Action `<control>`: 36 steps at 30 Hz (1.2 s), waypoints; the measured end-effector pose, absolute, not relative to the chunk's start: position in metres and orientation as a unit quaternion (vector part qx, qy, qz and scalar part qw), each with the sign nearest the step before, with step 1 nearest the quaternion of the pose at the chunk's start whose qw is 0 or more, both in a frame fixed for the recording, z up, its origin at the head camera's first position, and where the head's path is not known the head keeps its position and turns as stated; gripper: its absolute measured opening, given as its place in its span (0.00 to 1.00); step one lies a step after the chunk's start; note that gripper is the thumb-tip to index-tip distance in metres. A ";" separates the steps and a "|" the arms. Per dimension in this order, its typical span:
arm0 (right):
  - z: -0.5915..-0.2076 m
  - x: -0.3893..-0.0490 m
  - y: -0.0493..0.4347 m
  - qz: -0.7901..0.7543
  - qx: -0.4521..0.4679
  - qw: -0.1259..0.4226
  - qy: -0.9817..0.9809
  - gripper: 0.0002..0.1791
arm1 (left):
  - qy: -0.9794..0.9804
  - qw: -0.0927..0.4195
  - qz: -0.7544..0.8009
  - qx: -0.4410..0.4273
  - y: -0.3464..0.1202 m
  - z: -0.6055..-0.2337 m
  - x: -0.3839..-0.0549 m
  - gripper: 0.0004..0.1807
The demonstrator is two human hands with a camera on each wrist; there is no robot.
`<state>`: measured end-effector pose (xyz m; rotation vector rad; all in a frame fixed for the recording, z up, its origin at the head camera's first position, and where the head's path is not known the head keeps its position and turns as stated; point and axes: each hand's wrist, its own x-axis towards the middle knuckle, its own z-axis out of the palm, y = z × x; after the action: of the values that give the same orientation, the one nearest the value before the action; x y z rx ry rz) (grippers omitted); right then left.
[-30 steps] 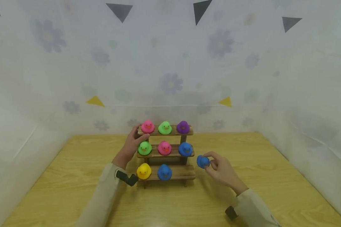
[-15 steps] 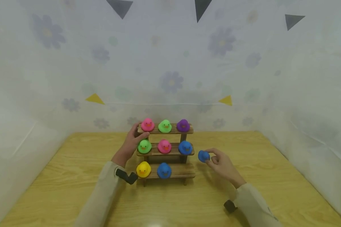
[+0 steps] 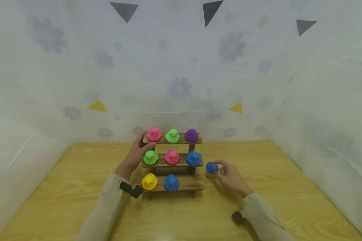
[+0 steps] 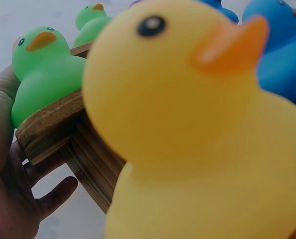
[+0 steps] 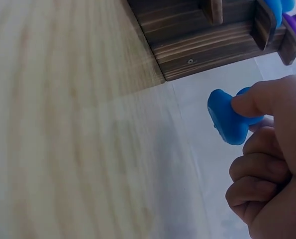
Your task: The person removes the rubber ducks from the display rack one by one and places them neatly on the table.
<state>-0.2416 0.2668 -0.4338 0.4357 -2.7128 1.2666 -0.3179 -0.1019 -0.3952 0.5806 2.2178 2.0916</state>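
Note:
A three-tier wooden stand (image 3: 196,182) holds small rubber ducks. My left hand (image 3: 134,155) grips its left side, thumb in front near the top tier; in the left wrist view some fingers (image 4: 58,196) spread behind the wood. Right of the stand, my right hand (image 3: 232,177) pinches a blue rubber duck (image 3: 212,168) between thumb and forefinger, off the table. The right wrist view shows that duck (image 5: 228,119) tilted, the other fingers curled into the palm. On the bottom tier sit a yellow duck (image 3: 149,182) and another blue duck (image 3: 171,183), with bare board at the right end.
The middle tier carries a green duck (image 3: 150,157), a pink duck (image 3: 171,157) and a blue duck (image 3: 194,158). Pink (image 3: 154,134), green (image 3: 172,136) and purple ducks (image 3: 191,135) line the top. A wooden table (image 3: 175,217) lies below, with pale flowered sheeting (image 3: 157,67) behind.
The head view shifts slightly. My right hand still holds the blue duck beside the stand, with the duck turned a little. My left hand stays on the stand.

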 end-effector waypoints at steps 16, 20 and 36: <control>-0.446 -0.270 0.269 0.449 0.106 0.070 -0.884 0.20 | 0.707 0.009 0.681 0.189 -0.098 -0.397 -0.320 0.28; -0.453 -0.274 0.271 0.477 0.080 0.050 -0.874 0.21 | 0.711 0.012 0.679 0.184 -0.098 -0.398 -0.319 0.29; -0.456 -0.284 0.267 0.417 0.014 0.066 -0.906 0.22 | 0.716 0.019 0.672 0.188 -0.101 -0.394 -0.320 0.29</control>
<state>-0.2837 0.2674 -0.4565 0.0419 -2.7333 1.2585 -0.3197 -0.1015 -0.3941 0.5822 2.2233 2.0854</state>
